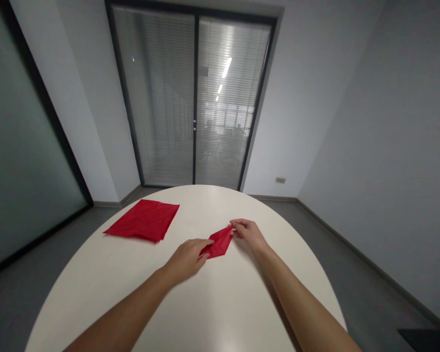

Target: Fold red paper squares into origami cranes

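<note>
A small folded red paper piece lies near the middle of the round white table. My left hand pinches its near left end, fingers closed on the paper. At the far right tip, my right hand pinches the same piece between fingertips. Both hands hold the piece low against the tabletop. A stack of flat red paper sheets lies on the table to the far left, apart from both hands.
Glass sliding doors with blinds stand behind the table. A frosted glass wall runs along the left. Grey floor surrounds the table, and a wall socket sits low on the back wall.
</note>
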{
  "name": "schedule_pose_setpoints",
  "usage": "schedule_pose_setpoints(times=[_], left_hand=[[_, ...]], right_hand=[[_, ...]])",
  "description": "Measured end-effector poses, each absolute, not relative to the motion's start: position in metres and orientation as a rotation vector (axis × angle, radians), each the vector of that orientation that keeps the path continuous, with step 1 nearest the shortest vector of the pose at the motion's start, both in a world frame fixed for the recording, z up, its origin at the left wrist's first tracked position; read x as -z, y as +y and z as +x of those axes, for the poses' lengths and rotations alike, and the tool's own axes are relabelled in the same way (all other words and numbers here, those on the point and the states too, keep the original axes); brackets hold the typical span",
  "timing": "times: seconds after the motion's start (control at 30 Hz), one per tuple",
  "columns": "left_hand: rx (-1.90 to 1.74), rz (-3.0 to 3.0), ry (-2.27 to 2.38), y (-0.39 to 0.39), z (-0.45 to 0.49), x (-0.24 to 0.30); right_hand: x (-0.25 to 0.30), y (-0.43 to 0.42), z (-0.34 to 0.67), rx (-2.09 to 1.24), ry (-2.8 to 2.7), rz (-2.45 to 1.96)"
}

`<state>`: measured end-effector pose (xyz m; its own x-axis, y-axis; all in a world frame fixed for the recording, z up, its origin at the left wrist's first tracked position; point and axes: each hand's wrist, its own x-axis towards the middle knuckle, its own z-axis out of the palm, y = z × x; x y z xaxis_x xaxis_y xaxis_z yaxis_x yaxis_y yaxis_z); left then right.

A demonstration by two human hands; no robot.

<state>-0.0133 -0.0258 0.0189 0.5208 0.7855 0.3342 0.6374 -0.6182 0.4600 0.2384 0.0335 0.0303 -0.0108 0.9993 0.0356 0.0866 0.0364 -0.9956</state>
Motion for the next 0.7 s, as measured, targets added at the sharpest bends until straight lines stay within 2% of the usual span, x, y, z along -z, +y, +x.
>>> schedule_pose_setpoints(times=[0.53, 0.7], left_hand=[[-0.772, 2.542, 1.097, -0.024, -0.012, -0.018], [-0.752, 2.565, 1.090, -0.025, -0.012, -0.020]], right_hand=[[-0.031, 0.036, 0.247, -1.116, -1.376, -1.160], [-0.024, 0.041, 0.244, -1.008, -1.303, -1.208]])
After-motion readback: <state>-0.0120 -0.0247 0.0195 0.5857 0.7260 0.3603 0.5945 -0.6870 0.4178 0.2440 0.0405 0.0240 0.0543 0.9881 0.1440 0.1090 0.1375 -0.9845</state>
